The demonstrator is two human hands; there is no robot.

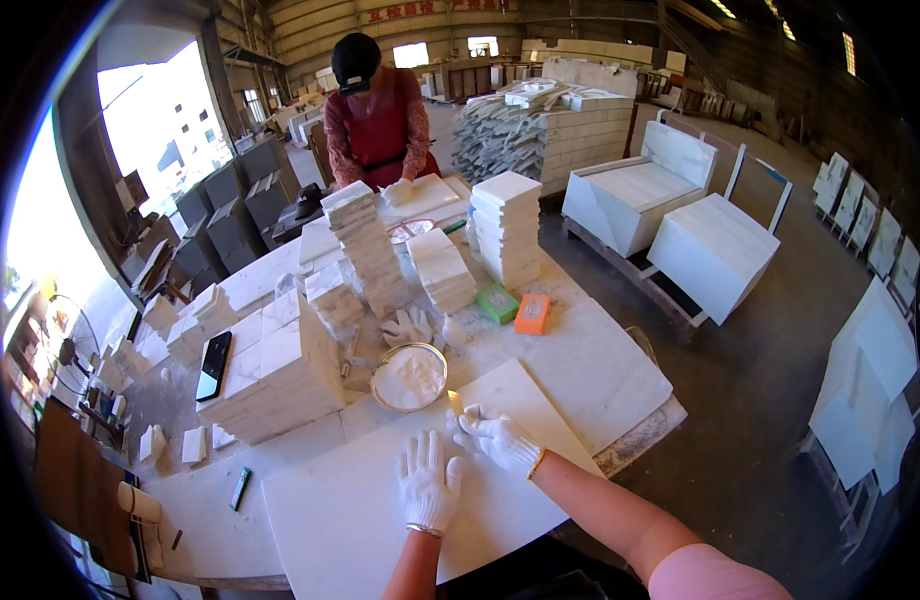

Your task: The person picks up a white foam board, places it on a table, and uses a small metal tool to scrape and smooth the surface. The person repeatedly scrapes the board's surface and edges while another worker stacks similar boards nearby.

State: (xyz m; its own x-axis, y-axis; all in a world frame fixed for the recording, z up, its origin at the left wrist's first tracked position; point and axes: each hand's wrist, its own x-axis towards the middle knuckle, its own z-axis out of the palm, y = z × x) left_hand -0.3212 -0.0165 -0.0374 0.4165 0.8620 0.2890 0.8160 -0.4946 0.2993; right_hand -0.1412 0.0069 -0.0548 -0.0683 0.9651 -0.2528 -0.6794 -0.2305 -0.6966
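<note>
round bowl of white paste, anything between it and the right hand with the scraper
Nothing visible does. The right hand holds a small scraper just below the round bowl, with only bare white slab in the short gap. The left hand lies flat on the slab, off to the side.

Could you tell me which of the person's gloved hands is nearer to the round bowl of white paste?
Right. The right hand sits just below and to the right of the bowl, with a small blade pointing toward it. The left hand lies flat on the slab, farther below.
</note>
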